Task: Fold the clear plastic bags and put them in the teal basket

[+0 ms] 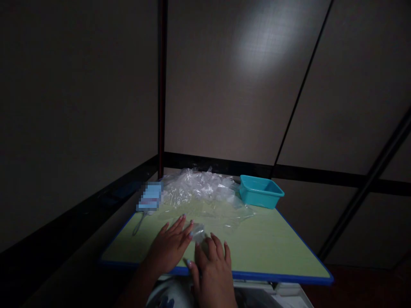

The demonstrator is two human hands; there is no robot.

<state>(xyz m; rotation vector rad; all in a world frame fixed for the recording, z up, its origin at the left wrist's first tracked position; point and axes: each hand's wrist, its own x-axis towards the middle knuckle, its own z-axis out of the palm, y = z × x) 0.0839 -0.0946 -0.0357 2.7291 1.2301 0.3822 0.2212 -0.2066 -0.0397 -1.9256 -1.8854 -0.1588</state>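
Note:
Between my two hands lies a small folded piece of clear plastic, perhaps a bag, on the light green table top. My left hand rests palm down to its left, fingers stretched and spread, with the thumb side at the plastic's edge. My right hand is just in front and to the right, its fingers apart and slightly bent, the fingertips close to the plastic. Neither hand visibly grips it. Behind them spreads a loose heap of clear plastic bags, with thin flat pieces reaching toward my hands.
A teal plastic basket stands at the back right corner. A blue pixelated flat item with a looped strap lies at the left edge. The table has a blue rim; panelled walls stand behind and left.

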